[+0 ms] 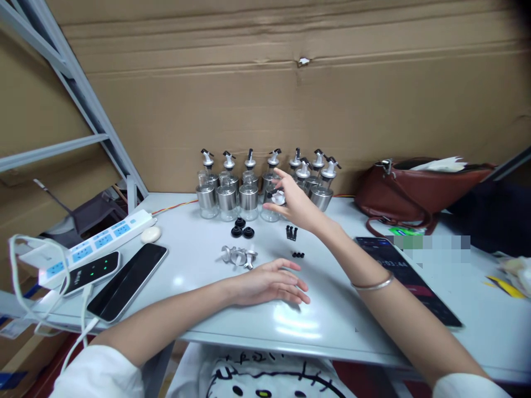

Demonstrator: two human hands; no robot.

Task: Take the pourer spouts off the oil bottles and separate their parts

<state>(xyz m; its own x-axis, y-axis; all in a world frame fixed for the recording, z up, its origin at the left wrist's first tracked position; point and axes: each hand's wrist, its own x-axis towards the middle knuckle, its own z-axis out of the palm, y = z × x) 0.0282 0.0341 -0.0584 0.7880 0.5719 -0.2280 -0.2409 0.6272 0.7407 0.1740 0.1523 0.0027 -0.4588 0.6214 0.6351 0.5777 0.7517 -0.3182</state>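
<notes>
My right hand (295, 203) reaches to the back row, its thumb and fingers around a silver pourer spout (278, 197) with a black stopper end. Just behind and below it stands a glass bottle (271, 214), partly covered by the hand. My left hand (271, 282) rests near the table's front, fingers loosely stretched and holding nothing. Close to it lie several silver spout pieces (238, 255). Three black stoppers (237, 232) sit farther back. Right of them are small black levers (291, 232) and tiny black caps (298, 255).
Several bottles with steel bands (249, 194) line the cardboard wall, the rear ones wearing spouts. On the left are a power strip (102, 240), a phone (128, 282) and cables. A larger phone (415, 287) and a brown bag (418, 188) lie on the right.
</notes>
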